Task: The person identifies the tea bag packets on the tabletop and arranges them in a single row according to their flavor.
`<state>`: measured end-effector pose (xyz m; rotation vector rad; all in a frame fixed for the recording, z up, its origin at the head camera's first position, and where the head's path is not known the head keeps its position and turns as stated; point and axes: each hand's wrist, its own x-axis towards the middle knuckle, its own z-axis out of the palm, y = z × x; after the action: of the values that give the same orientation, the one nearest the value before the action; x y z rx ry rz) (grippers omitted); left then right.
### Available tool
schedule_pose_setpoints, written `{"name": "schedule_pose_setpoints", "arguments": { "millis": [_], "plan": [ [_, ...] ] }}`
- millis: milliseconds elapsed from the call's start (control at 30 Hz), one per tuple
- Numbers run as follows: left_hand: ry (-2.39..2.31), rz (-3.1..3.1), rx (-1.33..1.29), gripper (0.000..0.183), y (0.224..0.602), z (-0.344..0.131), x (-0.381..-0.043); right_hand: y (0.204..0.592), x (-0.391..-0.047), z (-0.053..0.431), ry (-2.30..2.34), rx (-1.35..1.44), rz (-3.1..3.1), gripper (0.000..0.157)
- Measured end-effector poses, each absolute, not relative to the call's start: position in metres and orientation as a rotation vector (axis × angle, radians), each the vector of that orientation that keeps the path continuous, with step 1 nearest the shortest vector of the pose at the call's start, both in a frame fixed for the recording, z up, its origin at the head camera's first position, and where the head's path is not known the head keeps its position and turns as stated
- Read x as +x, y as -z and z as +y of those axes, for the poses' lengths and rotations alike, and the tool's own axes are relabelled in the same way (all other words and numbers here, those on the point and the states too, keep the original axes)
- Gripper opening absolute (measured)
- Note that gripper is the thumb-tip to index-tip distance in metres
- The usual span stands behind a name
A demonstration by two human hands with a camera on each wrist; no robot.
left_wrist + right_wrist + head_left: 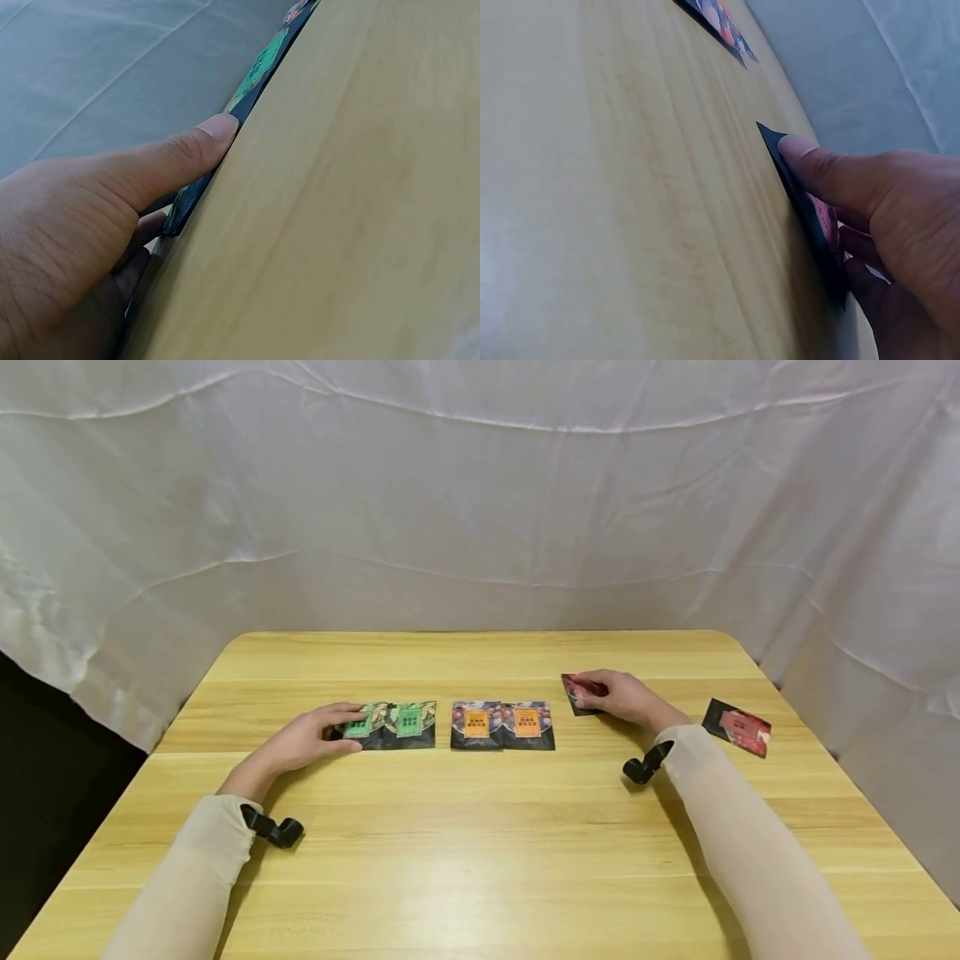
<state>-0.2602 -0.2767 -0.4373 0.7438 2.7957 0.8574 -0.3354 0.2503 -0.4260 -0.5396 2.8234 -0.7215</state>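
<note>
Two green-labelled black sachets point(409, 725) lie side by side, overlapping, at the left of the table. My left hand point(307, 739) grips the left one, its thumb at the near edge and fingers toward the far side. In the left wrist view that thumb point(217, 129) touches the sachet's dark edge. My right hand point(626, 697) holds a red-labelled sachet point(576, 693) at the right of the middle. The right wrist view shows the thumb on the near edge of this red sachet point(821, 217), which is tilted, with fingers behind it partly hidden.
Two orange-labelled sachets point(476, 727) overlap at the middle of the table. Another red-labelled sachet point(742, 727) lies slanted at the right, beyond my right wrist. A pale curtain point(480, 510) hangs behind the wooden table point(450, 852).
</note>
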Motion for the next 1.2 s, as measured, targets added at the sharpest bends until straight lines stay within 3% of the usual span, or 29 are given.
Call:
{"name": "schedule_pose_setpoints", "arguments": {
  "millis": [1200],
  "plan": [
    [-0.876, 2.780, 0.730, 0.059, 0.436, -0.276, -0.259, 0.421, -0.280, 0.238, 0.627, -0.624, 2.898, 0.053]
  ]
}}
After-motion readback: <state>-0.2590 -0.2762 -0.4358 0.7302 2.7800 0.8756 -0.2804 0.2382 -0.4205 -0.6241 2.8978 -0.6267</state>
